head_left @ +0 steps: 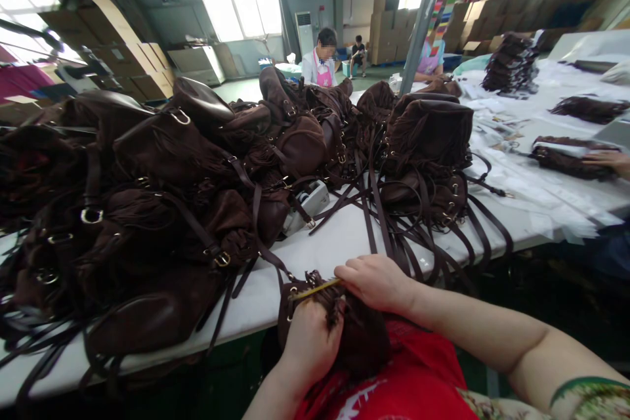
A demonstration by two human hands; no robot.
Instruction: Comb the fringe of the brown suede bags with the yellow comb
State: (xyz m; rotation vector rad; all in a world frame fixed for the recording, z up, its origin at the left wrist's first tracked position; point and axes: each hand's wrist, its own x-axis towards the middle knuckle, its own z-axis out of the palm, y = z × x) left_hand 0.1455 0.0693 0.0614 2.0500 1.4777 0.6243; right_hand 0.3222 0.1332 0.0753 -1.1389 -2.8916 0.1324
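Note:
A dark brown fringed bag (367,335) rests against my lap at the table's edge, with metal eyelets along its upper side. My left hand (315,335) is closed on the gathered top of this bag; its fingertips are partly hidden. Across the bag's mouth runs a thin yellow strip (316,290), possibly a measuring tape. Its right end is pinched in the fingers of my right hand (371,280), just above the bag. The strip's left end lies by the eyelets, above my left hand.
A large heap of brown bags (162,164) with straps and buckles covers the left and middle of the white table (335,236). A tape dispenser (312,200) stands among them. At right, another person's hand (608,161) touches a wrapped brown bag (571,156). People sit farther back.

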